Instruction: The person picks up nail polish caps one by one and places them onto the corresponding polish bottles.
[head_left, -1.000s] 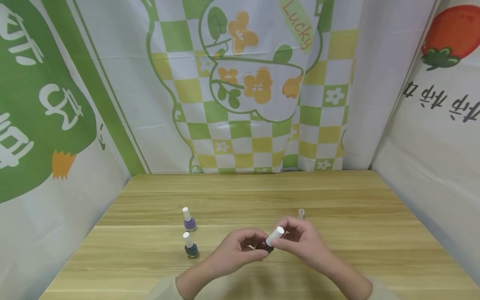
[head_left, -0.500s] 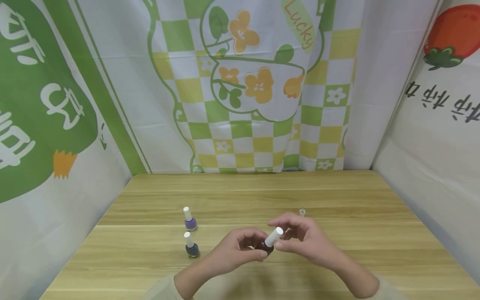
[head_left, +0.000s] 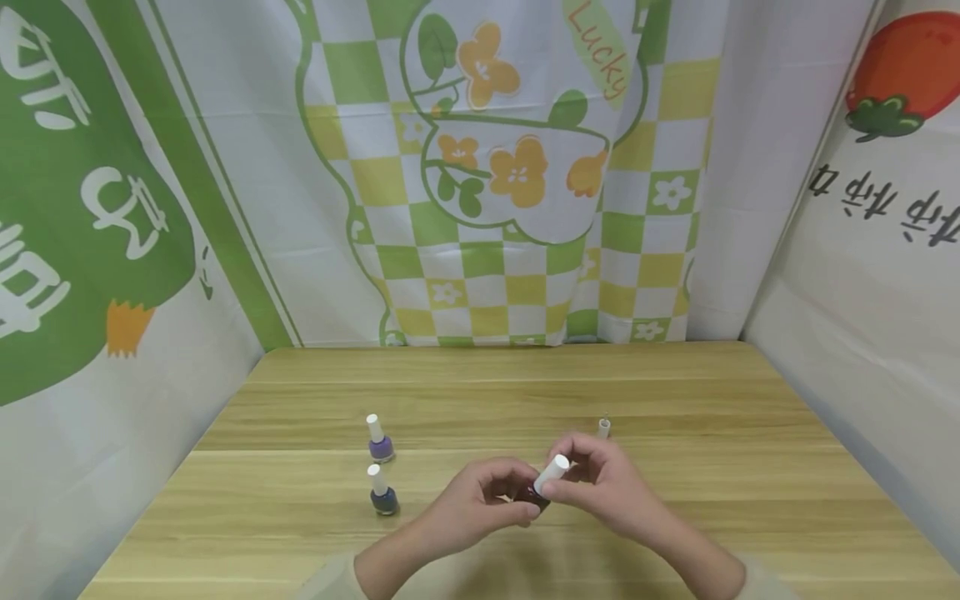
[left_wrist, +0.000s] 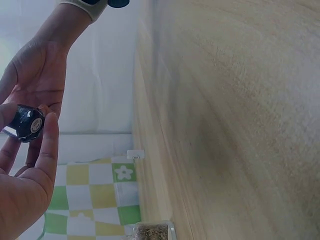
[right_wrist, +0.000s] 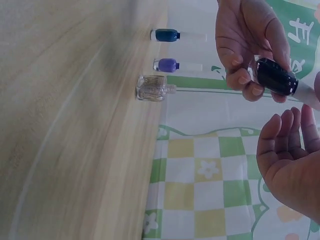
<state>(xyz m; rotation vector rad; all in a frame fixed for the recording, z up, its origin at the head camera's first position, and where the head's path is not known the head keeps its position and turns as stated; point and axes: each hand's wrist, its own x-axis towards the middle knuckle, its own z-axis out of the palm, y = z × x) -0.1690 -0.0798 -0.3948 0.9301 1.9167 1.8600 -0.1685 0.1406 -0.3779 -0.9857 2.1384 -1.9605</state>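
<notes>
My left hand [head_left: 480, 504] grips a bottle of dark nail polish [head_left: 532, 495], tilted, by its glass body above the table. My right hand [head_left: 603, 483] pinches its white cap [head_left: 553, 473] between thumb and fingers, the cap slanting up to the right. In the right wrist view the dark polish [right_wrist: 276, 76] shows in the left fingers, with the right thumb at the cap's end. The left wrist view shows the bottle's base with a round label [left_wrist: 36, 125]. Just beyond my right hand is a white bottle neck [head_left: 604, 427] with a thin tip; the hand hides the rest.
On the left of the wooden table [head_left: 480, 383] stand a purple nail polish [head_left: 381, 448] and a dark blue nail polish [head_left: 384, 500], both white-capped. A clear glass bottle [right_wrist: 151, 88] shows in the right wrist view. Printed cloths [head_left: 480, 275] hang around the table.
My right fingers loosened and drew slightly off the white cap half a second ago, and now pinch it again. The left hand keeps its grip on the bottle.
</notes>
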